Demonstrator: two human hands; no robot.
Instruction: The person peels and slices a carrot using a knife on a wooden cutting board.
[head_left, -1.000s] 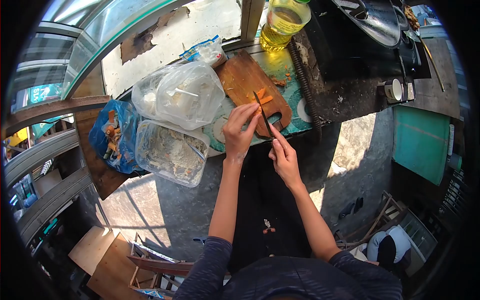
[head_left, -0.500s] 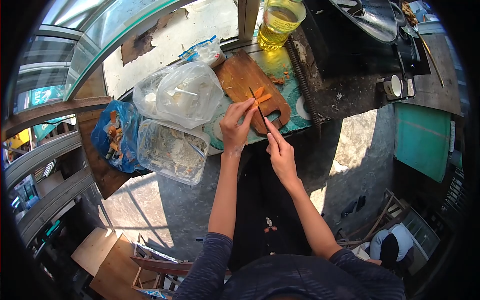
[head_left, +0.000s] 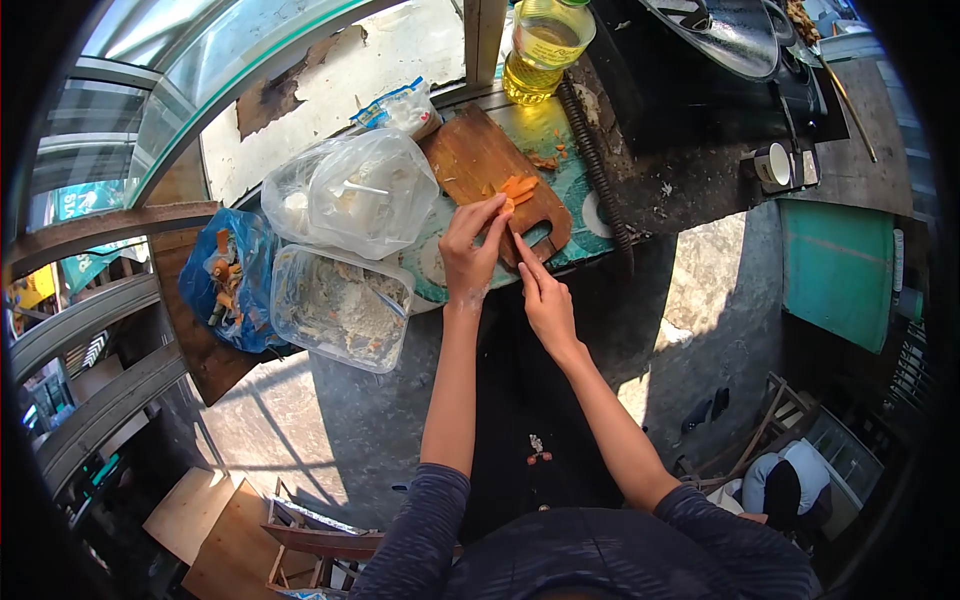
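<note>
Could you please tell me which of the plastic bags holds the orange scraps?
The blue bag, farthest left, just beside the clear tub. Orange scraps show inside it; the large colourless bag behind the tub shows none.

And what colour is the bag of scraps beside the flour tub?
The bag is translucent blue; it shows best in the head view.
</note>
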